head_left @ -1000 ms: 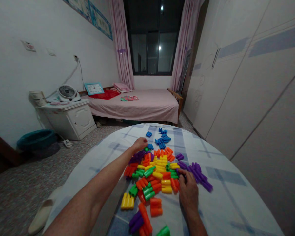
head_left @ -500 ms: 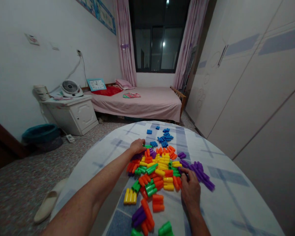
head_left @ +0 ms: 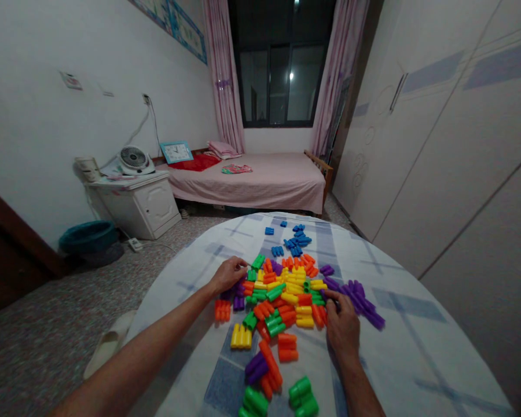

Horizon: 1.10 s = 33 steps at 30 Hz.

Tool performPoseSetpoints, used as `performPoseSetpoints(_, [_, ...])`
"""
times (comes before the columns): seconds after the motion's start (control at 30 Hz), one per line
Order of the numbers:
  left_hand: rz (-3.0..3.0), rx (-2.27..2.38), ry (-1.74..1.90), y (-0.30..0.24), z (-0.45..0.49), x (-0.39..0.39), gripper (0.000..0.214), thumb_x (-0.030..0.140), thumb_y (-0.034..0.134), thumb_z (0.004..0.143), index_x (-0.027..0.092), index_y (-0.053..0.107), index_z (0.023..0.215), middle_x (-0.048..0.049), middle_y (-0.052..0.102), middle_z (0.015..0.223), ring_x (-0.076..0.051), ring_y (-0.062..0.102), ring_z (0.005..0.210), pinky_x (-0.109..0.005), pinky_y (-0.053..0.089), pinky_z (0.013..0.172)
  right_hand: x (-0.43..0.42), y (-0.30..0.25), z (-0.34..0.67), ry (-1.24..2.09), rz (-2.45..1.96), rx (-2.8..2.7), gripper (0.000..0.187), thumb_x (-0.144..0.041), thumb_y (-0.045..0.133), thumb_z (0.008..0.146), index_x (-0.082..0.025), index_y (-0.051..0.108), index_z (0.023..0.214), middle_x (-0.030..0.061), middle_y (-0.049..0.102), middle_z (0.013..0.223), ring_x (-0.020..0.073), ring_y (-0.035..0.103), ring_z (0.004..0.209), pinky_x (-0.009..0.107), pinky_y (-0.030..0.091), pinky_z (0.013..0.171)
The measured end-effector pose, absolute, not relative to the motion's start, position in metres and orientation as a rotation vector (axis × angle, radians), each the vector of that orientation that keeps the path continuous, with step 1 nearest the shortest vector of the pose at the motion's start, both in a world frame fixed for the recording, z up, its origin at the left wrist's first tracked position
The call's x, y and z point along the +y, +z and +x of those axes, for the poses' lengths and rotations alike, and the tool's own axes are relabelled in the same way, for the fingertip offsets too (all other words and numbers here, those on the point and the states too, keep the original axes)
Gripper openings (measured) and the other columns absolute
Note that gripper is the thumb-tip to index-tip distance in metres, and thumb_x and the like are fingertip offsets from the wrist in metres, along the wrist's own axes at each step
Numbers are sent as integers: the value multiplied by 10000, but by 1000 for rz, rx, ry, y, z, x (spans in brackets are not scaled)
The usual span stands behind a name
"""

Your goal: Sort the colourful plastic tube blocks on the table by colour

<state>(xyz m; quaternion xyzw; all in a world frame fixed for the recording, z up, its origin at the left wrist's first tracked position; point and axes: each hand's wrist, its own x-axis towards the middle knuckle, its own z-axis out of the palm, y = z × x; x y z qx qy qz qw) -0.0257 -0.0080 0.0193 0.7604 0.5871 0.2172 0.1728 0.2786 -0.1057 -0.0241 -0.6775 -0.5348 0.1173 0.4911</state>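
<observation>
Plastic tube-shaped building blocks lie in a heap on the table, with yellow blocks (head_left: 296,284) in the middle and green and orange ones around them. My left hand (head_left: 229,274) is at the heap's left edge, fingers bent together just above some purple blocks (head_left: 238,302); what they hold, if anything, is hidden. An orange block (head_left: 222,311) lies apart below that hand. At the heap's right side, my right hand (head_left: 344,324) has its fingers curled around a small purple block (head_left: 323,293), partly covered, next to green blocks (head_left: 317,297).
Blue blocks (head_left: 298,240) form a group at the far side. A pile of purple blocks (head_left: 361,302) sits right of my right hand. Nearer me are a yellow block (head_left: 241,336) and green blocks (head_left: 303,397). The round table (head_left: 417,359) has a checked cloth; beyond stands a bed (head_left: 260,188).
My left hand has drawn back leftward from the green block at the heap's far left. An orange block now lies apart at the left. My right hand has hardly moved; the view has shifted slightly.
</observation>
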Motion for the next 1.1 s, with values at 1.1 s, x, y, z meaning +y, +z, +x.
performPoseSetpoints(1.1, [2228,1609,444,34,16,-3,347,140,648,579,193,660,922,-33,553,946,-172,554,837,-235,447,741,-104,-25,280,261,-1614,-1296,341,-308,389,750,-167,642,929,86,623,978,218,556,898,353,402,823])
